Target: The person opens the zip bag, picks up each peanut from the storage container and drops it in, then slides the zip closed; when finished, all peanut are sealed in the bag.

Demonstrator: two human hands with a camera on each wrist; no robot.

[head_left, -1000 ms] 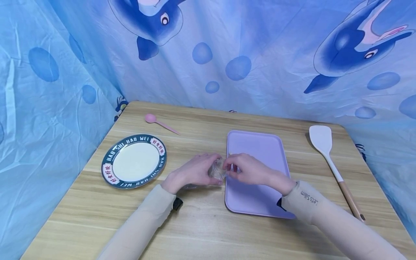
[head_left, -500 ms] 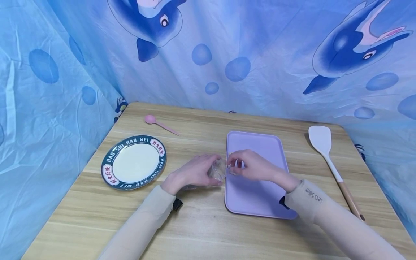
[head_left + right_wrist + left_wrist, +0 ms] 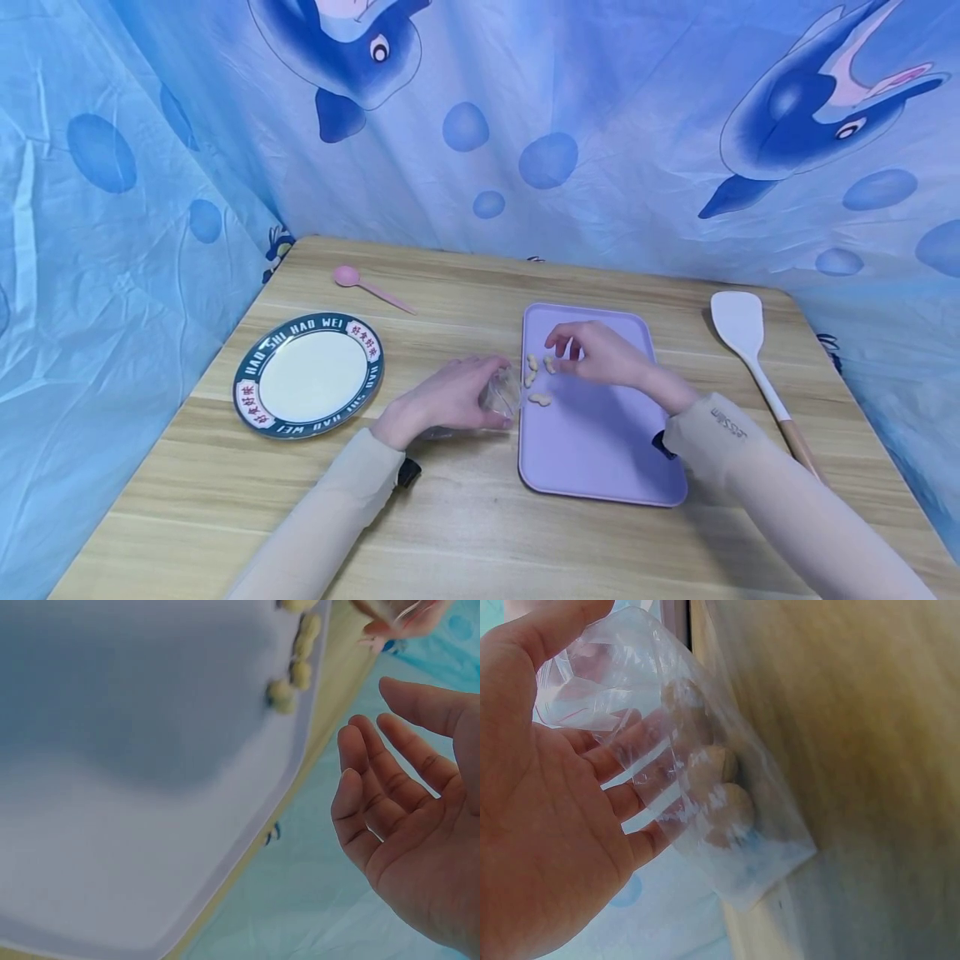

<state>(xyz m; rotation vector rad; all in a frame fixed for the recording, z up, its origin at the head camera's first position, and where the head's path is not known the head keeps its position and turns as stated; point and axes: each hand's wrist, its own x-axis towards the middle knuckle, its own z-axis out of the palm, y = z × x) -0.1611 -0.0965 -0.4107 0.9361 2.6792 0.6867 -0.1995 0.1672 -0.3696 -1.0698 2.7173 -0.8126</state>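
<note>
My left hand (image 3: pixel 457 396) holds a clear plastic bag (image 3: pixel 504 393) on the table, just left of a purple tray (image 3: pixel 592 454). In the left wrist view, thumb and fingers are around the bag's open mouth, and several tan rounded lumps (image 3: pixel 714 766) show through the plastic. Over the upper part of the tray, my right hand (image 3: pixel 600 354) has loosely bent fingers and nothing in its grasp. Several unshelled peanuts (image 3: pixel 539 399) lie along the tray's left side, close to the right fingertips. The right wrist view shows that palm (image 3: pixel 420 840) bare.
A white plate (image 3: pixel 313 372) with a dark green lettered rim stands on the left. Behind it lies a pink spoon (image 3: pixel 347 276). A white turner (image 3: pixel 741 321) with a wooden handle lies right of the tray. A blue dolphin-print curtain (image 3: pixel 615 125) hangs behind the table.
My right hand has drawn away from the bag's mouth, up and right over the tray, and its fingers have loosened. Peanuts it covered now show. The left hand and bag have stayed put.
</note>
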